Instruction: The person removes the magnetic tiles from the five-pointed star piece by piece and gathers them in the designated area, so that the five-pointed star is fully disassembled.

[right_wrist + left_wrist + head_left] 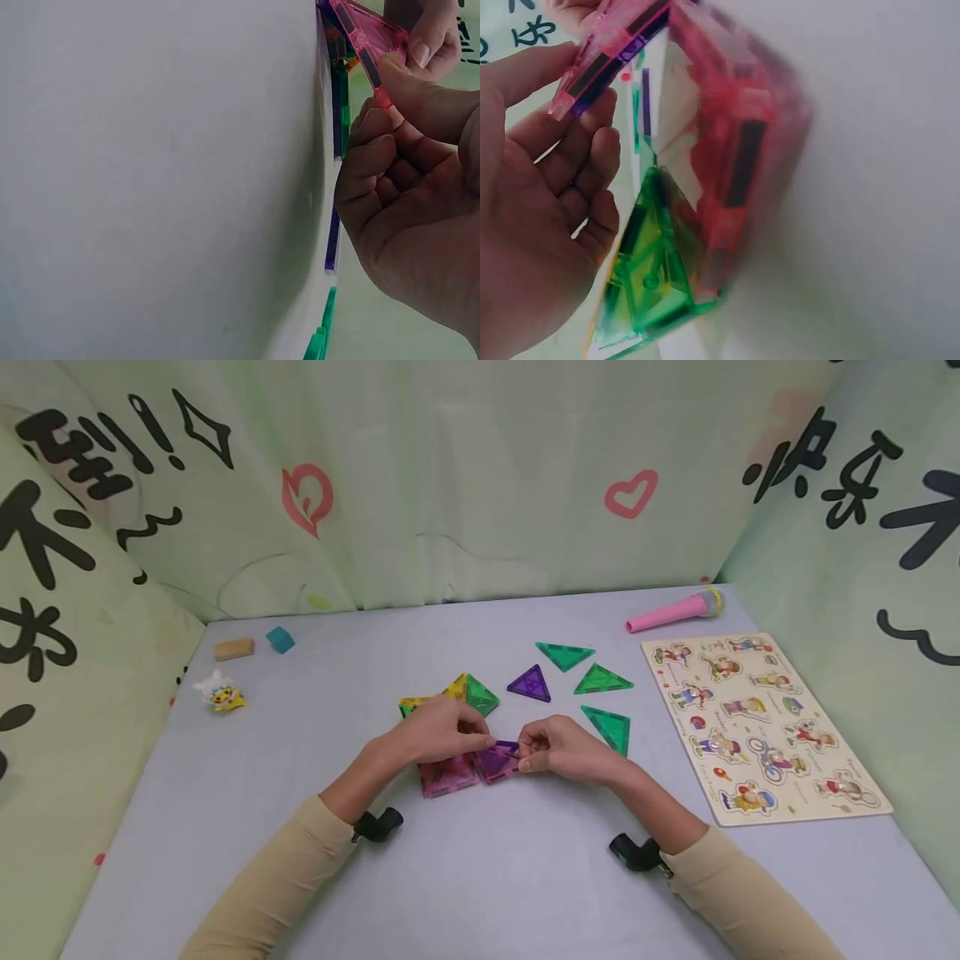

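Head view, centre frame: left hand (438, 731) and right hand (558, 749) meeting over a pink triangle tile (507, 749), each pinching an end, apparently to steady it above the pink square (448, 774) and purple square (494, 762). Left wrist view, upper left: tile (607, 56) edge-on, long axis slanting up to the right. Right wrist view, upper right: tile (369, 37) gripped between thumb and forefinger, slanting down to the right.

Left hand (438, 731) and right hand (562, 749) meeting mid-table, fingers (375, 135) curled — pinching, 2 forearms angled inward
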`<state>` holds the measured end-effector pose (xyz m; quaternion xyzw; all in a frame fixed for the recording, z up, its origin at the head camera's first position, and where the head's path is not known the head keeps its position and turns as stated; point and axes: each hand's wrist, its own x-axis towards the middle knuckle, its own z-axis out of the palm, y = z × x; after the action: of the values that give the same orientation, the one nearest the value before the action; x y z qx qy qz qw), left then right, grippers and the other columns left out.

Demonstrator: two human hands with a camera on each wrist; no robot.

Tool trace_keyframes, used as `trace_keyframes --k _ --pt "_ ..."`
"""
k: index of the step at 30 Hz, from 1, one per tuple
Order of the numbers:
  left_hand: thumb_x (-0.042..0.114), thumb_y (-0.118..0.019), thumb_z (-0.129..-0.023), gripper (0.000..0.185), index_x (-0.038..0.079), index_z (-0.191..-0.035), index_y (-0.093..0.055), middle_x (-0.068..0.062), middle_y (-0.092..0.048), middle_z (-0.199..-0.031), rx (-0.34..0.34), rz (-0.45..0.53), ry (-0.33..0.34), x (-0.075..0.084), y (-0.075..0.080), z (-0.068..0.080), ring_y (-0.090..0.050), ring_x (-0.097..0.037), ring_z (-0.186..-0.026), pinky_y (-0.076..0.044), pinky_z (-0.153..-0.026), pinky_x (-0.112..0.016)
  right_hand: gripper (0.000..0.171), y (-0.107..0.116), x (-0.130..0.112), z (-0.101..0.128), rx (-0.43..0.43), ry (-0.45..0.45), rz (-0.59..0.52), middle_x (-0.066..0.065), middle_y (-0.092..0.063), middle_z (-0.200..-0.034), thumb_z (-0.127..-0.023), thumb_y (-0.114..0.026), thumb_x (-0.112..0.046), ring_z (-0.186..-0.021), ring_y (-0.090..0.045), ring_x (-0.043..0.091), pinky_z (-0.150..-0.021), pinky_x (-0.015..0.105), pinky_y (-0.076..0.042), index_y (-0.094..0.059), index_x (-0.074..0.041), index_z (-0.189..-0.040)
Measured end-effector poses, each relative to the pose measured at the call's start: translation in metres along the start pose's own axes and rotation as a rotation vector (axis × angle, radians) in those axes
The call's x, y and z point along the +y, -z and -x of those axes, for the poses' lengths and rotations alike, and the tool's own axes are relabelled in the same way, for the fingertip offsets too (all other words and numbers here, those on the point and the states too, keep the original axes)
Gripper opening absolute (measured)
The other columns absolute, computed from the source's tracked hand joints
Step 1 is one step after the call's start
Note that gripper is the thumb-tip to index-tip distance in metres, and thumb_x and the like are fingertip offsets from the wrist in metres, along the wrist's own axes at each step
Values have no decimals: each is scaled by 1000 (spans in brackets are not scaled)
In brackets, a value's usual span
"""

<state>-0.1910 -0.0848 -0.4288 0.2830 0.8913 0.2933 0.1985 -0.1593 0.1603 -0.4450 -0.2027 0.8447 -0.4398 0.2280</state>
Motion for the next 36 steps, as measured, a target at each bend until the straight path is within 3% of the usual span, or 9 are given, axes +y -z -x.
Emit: trace_keyframes --k 7,10,20,30,36 --pt "33 -67 -93 12 25 -89 -76 10 -65 -77 -123 77 3 4 8 -3 -52 -6 -69 -43 -63 -24 15 -2 -9 1 2 39 74 -2 -51 -68 -89 -73 -12 -66 -46 12 -59 23 -38 -62 -11 -78" --pt "27 -67 -92 12 23 -85 -75 9 -62 -73 -144 99 -13 5 11 -5 -50 -7 -66 -42 -61 -23 15 -2 -12 2 6 53 93 -3 -52 -69 -89 -73 -12 -66 -46 11 -59 23 -38 -63 -14 -78" --pt "23 -67 -94 11 20 -90 -77 5 -64 -73 -62 70 3 -4 6 -7 -52 -9 -64 -43 -59 -23 14 13 0 18 -3 58 82 -2 -52 -70 -89 -73 -11 -66 -47 12 -59 23 -39 -63 -13 -79" --pt "30 -65 -96 15 21 -95 -78 6 -64 -70 -15 -2 10 -2 3 -6 -52 -8 -59 -42 -57 -24 14 70 27 61 91 -51 89 0 -49 -69 -89 -73 -14 -66 -45 11 -57 24 -37 -62 -11 -81" --pt "33 -64 -97 19 21 -101 -78 10 -68 -78 8 -60 -15 0 -2 -10 -54 -6 -63 -43 -60 -24 15 105 40 96 22 -131 133 -1 -48 -69 -89 -72 -14 -63 -44 8 -57 26 -38 -61 -10 -80"
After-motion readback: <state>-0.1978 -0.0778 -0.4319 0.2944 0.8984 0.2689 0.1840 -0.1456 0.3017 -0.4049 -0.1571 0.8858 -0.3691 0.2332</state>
